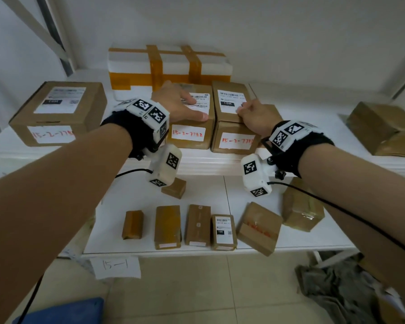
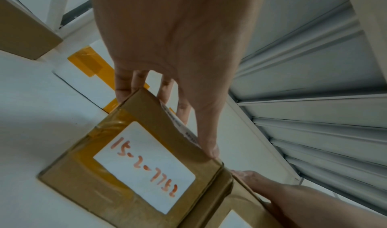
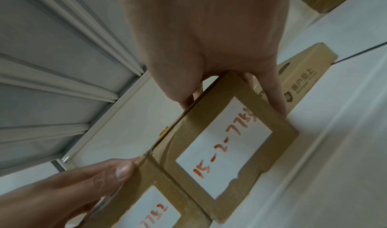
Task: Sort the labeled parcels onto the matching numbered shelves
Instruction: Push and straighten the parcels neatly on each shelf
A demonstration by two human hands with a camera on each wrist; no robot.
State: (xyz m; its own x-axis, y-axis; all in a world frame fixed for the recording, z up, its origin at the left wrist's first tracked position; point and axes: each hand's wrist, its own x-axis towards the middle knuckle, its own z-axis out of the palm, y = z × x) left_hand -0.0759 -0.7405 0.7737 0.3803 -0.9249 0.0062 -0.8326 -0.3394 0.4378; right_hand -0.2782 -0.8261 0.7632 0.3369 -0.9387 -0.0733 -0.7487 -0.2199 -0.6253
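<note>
- Left hand [image 1: 177,102] lay flat, fingers straight, on parcel 15-2-7782 [image 1: 191,134].
- Right hand [image 1: 255,115] curled over the neighbouring parcel [image 1: 235,139]; both parcels touching on the upper shelf [image 1: 208,160].
- Advice: squared fronts flush, written labels facing out, pushed evenly to avoid skew.

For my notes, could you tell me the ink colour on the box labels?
Reddish-orange handwriting on a white label, clearest in the left wrist view.

On the upper shelf [image 1: 197,160] two parcels [image 1: 192,118] [image 1: 234,118] stand side by side, a foam box [image 1: 168,64] behind them, another parcel [image 1: 59,111] to their left, small parcels [image 1: 197,225] on the shelf below
</note>
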